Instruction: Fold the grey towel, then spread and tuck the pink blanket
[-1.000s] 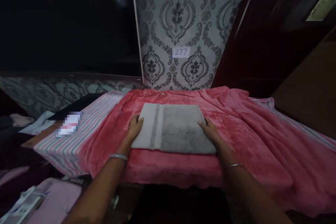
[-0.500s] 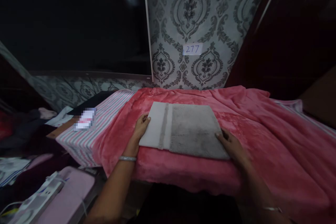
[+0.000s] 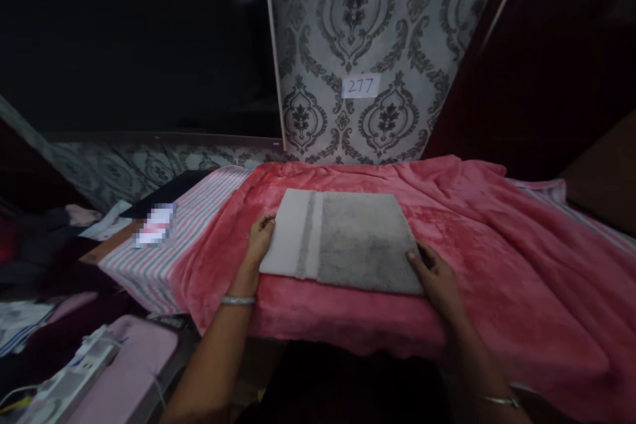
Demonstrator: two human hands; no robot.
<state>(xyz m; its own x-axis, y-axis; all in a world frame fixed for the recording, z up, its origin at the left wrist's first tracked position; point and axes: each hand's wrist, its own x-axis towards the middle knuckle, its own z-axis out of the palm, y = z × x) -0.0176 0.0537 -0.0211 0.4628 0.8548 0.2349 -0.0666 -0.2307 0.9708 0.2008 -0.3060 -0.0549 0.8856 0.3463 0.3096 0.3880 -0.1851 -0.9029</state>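
A flat, folded towel (image 3: pixel 365 242), mostly grey with a white band and a grey stripe at its left end, lies on a pink plush blanket (image 3: pixel 497 265). At its left edge is my left hand (image 3: pixel 260 236), fingers curled in and pinching the border. My right hand (image 3: pixel 437 275) grips the lower right edge, thumb on top and the other fingers bent beside it. Partly hidden under my right hand is the towel's corner.
The blanket covers a table spread with a striped cloth (image 3: pixel 149 271), where a blurred-out item (image 3: pixel 156 225) lies. A large dark screen (image 3: pixel 139 46) stands behind on the left. At lower left are a pink padded seat (image 3: pixel 139 351) and a white power strip (image 3: pixel 82 371).
The view has shifted slightly. Both hands stay at the towel's two ends, and the towel keeps its folded shape in about the same place on the blanket.
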